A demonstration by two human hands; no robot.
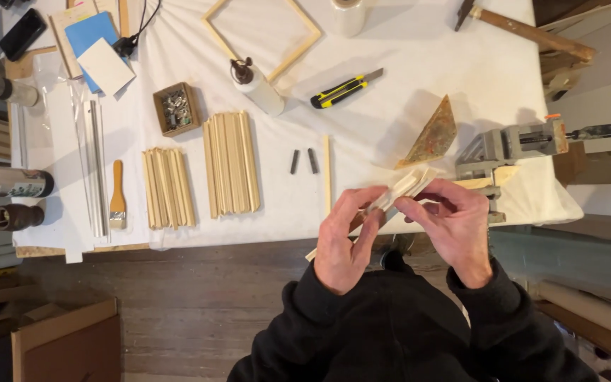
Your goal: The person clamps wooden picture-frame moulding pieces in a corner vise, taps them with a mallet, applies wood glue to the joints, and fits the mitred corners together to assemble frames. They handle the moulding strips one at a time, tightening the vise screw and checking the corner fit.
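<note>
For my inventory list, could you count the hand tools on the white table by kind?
Yellow-and-black utility knife: 1
Wooden-handled hammer: 1
Wooden-handled flat brush: 1
Grey metal clamp vise: 1
Total: 4

Both hands, left and right, hold a pale wooden strip.

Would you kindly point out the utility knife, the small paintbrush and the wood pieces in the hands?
utility knife (341,90), head view, middle of its yellow and black handle.
paintbrush (117,191), head view, on its wooden handle.
wood pieces (408,187), head view, pale face above the fingers.
</note>
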